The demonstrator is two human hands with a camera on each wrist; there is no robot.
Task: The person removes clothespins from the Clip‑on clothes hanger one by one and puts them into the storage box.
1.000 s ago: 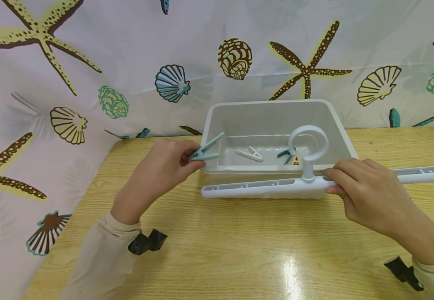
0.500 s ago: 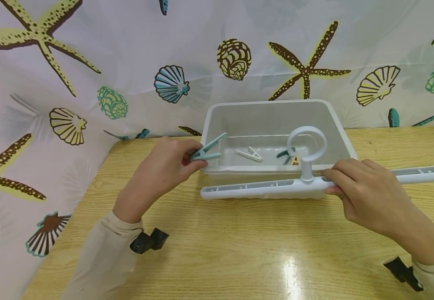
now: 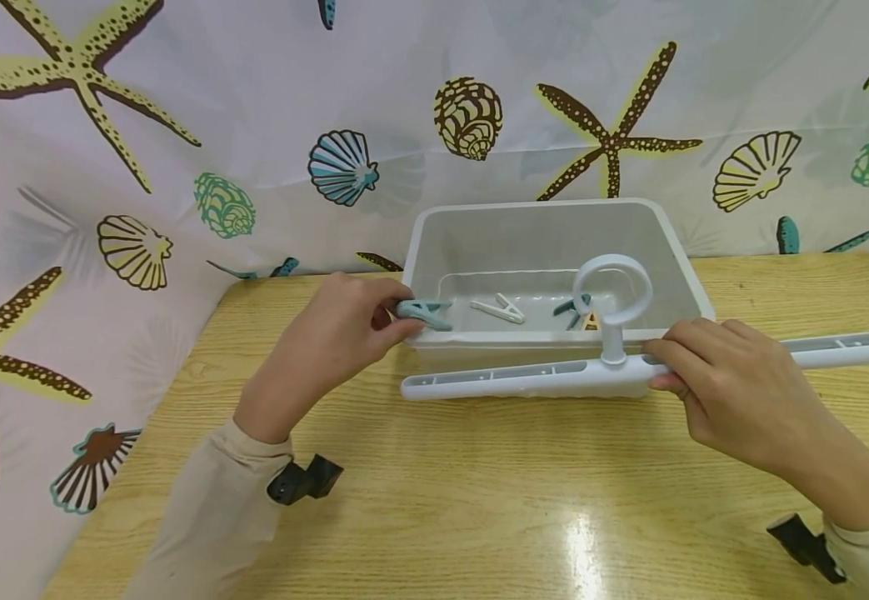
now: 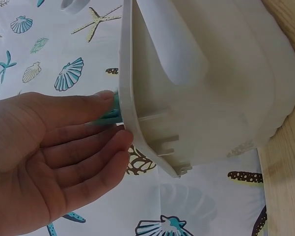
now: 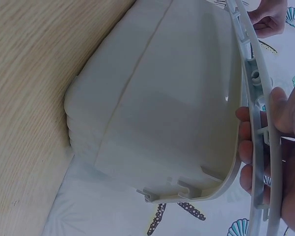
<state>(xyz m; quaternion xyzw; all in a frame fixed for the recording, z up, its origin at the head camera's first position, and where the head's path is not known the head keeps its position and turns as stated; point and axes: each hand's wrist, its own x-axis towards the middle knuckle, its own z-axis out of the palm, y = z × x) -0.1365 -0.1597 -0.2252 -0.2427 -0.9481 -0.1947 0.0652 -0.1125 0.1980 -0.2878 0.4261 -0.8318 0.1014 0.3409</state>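
My left hand (image 3: 340, 346) pinches a light teal clothespin (image 3: 425, 312) between thumb and fingers at the left end of a white plastic bin (image 3: 546, 237). The clothespin lies almost level, its two free legs pointing right over the bin's inside. In the left wrist view, thumb and fingertips are right at the bin's rim (image 4: 127, 83) and only part of the clothespin (image 4: 113, 112) shows. My right hand (image 3: 737, 392) grips the bar of a white clothes hanger (image 3: 509, 378) right of its round hook. The hanger stretches across in front of the bin, hook upward.
Inside the bin lie a white clothespin (image 3: 499, 308), a dark teal clothespin (image 3: 571, 310) and an orange one (image 3: 591, 322), partly behind the hanger's stem. The bin stands on a wood-grain table (image 3: 434, 492) against a shell-and-starfish patterned cloth (image 3: 404, 83).
My left hand has shifted slightly right. The light teal clothespin has turned in its fingers, its raised leg swinging down toward level. My right hand and the hanger have barely moved.
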